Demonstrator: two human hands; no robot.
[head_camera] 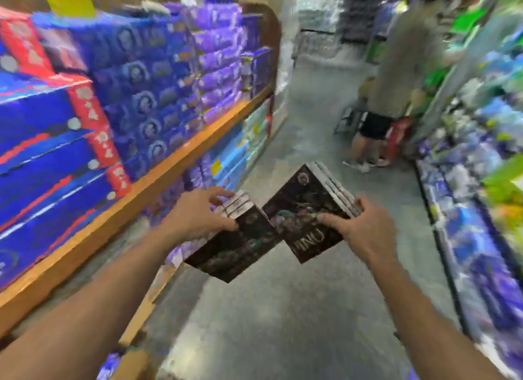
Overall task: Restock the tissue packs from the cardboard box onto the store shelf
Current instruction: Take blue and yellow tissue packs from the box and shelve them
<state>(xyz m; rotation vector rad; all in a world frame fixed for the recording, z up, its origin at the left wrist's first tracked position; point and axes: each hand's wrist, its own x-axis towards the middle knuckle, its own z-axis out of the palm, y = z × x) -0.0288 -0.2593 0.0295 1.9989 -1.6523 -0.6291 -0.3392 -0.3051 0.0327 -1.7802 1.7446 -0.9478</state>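
We note the left hand (198, 215) fingers grasping one dark tissue pack (235, 246), the right hand (359, 226) fingers grasping another dark pack (305, 210); the packs touch between them, over the aisle floor (283, 323), right of the shelf (141, 187).

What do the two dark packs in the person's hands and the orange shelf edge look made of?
Dark pack in the left hand and dark pack in the right hand: probably glossy printed plastic film, judging by the sheen. Orange shelf edge: smooth, perhaps wood or laminate; blur leaves it open.
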